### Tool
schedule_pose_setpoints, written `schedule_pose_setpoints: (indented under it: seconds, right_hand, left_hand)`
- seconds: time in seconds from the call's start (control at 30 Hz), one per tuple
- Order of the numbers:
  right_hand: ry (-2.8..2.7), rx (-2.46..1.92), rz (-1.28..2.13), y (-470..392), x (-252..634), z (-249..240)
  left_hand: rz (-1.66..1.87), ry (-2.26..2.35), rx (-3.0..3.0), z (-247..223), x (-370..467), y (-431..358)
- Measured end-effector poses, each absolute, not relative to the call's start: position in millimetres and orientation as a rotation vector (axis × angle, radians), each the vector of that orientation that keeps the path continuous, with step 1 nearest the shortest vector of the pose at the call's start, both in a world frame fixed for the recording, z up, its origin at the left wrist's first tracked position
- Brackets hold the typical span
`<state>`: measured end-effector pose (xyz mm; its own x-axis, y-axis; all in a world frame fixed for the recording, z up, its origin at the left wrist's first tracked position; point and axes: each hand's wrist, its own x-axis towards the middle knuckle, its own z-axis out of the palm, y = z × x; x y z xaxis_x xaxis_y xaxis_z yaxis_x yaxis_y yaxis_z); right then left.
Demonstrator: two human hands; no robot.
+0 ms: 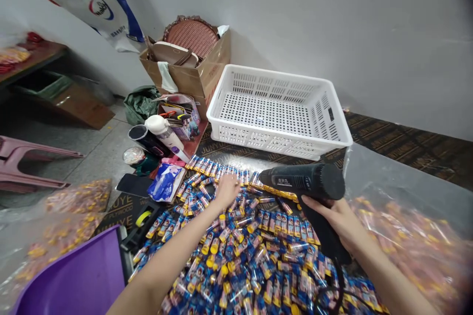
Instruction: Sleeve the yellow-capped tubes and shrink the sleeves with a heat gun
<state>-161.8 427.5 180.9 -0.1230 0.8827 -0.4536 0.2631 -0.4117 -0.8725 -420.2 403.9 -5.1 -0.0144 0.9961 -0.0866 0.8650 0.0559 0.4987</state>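
Observation:
My right hand [334,216] is wrapped round the handle of a black heat gun [303,180], whose nozzle points left along a row of small tubes. At that row, my left hand [227,191] has its fingers bent together on the small tubes [210,167], which have blue-and-pink wraps and yellow caps. Exactly how many tubes the fingers pinch is hidden. Loose wrapped tubes [236,251] lie heaped beneath both forearms, and some stand side by side in short rows. The heat gun's cord [340,285] hangs over the heap.
Behind the row stands a white plastic crate [281,142]. A cardboard box [212,71], a white bottle [162,130] and a dark tumbler [144,138] are at back left. Nearer are a phone [135,185], a tape dispenser [140,229] and a purple dustpan [81,275]. A clear bag of tubes [410,236] lies right.

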Motion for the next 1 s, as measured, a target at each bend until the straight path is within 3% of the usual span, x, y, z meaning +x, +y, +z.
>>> schedule_pose_setpoints:
  seconds: [0.1,0.17,0.4,0.8,0.9,1.0]
  right_hand:
    - [-1.32,-1.559,1.685,428,-182,171]
    - [-1.362,-1.522,1.74,429,-195,167]
    - [-1.521,-1.531,1.684,434,-205,162]
    - [-1.617,-1.409,1.732,441,-256,160]
    - [-1.609,-1.41,1.779,439,-266,158]
    - [-1.56,-1.422,1.807,436,-266,157]
  left_hand:
    - [0.349,2.534,1.458,3,-475,431]
    - [0.197,2.606,1.297,3,-502,446]
    - [0.074,2.444,1.411,-7,-501,418]
    - [0.457,2.022,1.784,8,-459,319]
    - [0.628,2.152,1.653,11,-489,336]
    - [0.42,2.445,1.479,12,-529,373]
